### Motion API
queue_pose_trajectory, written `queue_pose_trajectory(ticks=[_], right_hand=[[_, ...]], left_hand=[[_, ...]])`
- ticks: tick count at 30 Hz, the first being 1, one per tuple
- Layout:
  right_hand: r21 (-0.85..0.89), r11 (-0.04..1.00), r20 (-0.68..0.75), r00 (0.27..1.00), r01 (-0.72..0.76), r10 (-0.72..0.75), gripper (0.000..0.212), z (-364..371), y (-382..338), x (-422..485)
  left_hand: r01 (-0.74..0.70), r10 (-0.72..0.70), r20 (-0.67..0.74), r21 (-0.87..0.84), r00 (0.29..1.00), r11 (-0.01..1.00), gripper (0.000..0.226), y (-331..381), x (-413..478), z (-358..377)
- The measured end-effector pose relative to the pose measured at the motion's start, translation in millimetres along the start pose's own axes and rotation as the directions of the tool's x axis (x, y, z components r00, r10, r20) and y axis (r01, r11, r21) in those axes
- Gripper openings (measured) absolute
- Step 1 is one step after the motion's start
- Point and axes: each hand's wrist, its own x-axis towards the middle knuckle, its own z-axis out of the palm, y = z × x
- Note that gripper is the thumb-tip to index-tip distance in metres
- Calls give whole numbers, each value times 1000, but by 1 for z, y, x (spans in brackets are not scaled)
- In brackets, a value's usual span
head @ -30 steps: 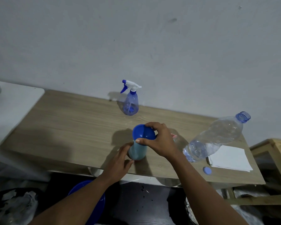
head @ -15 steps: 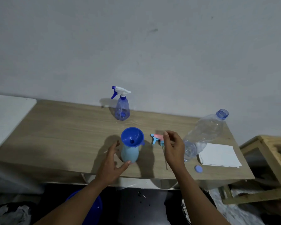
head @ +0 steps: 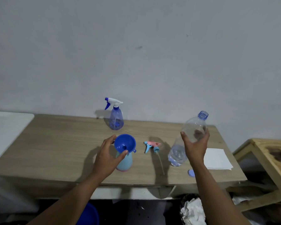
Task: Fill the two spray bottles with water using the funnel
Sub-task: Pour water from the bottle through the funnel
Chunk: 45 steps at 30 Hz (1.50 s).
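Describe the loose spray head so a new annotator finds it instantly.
Start at the wooden table against the grey wall. Between the funnel-topped light-blue bottle and the clear water bottle, a trigger spray head lies flat. It is pink and light blue, detached, thin tube trailing toward the front edge; the other head, white and dark blue, sits screwed on the back bottle.

Most likely a plain room in a home, used as a makeshift work corner: a bare grey wall point(head: 136, 46), a simple wooden table point(head: 55, 143) holding a household spray bottle point(head: 116, 120) and a plastic water bottle point(head: 193, 127), a rough wooden stand point(head: 266, 151) beside it, a blue tub point(head: 89, 215) and crumpled waste point(head: 191, 208) underneath
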Motion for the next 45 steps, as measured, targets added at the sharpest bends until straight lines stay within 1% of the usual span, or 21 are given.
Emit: queue_pose_trajectory(ticks=[2, 7, 8, 10, 13, 16, 18, 21, 25, 28, 32, 39, 45], right_hand=[[-17, 999, -1, 999, 38, -38, 88, -1, 1, -3], [-16, 967, 31, 967, 253, -252, 84, -1, -15, -21], [-18, 956, 64, 954, 294, -293, 84, -1, -19, -24], [-36, 935, 187, 921, 354, -341, 83, 1, -27, -27], [-133, 894, 418, 842, 429, -342, 84, 3, -36, -30], [-246, 819, 598, 746, 518, -293, 85, 10, -47, -37], [-324, 742, 684, 687, 587, -245, 85, 15, -54, -43], [-418, 615, 760, 628, 669, -167, 82, 21, -62, -47], [-495, 472, 799, 596, 729, -83, 84, 24, -67, -48], [-534, 391, 798, 600, 750, -60, 84, 24, -70, -47], [-554, 371, 791, 610, 745, -44, 85, 24, -74, -46], [-544, 307, 814, 580, 781, -34, 86, 27, -78, -50], [-545, 280, 822, 570, 790, -11, 89, 31, -81, -50]], left_hand=[[11, -11, -8, 8, 1000, 1000, 76, 1, 0, 1], [53, -53, 5, 21, 999, 998, 80, -4, 3, 0], [66, -67, 15, 24, 998, 998, 80, -5, 3, 0], [83, -84, 30, 32, 996, 996, 81, -6, 3, 0], [98, -99, 35, 41, 994, 994, 80, -3, 3, -1], [96, -98, 26, 49, 995, 994, 78, -2, 3, -2], [94, -95, 21, 53, 995, 994, 77, -2, 2, -3], [79, -80, 17, 50, 997, 996, 74, 0, 2, -4], [67, -68, 23, 48, 997, 997, 73, 2, 1, -5], [62, -63, 23, 53, 998, 997, 76, 3, 1, -6], [58, -59, 22, 63, 998, 996, 76, 5, 1, -5], [28, -32, 40, 83, 999, 996, 76, 8, 3, -7], [16, -19, 39, 80, 999, 997, 75, 9, 2, -8]])
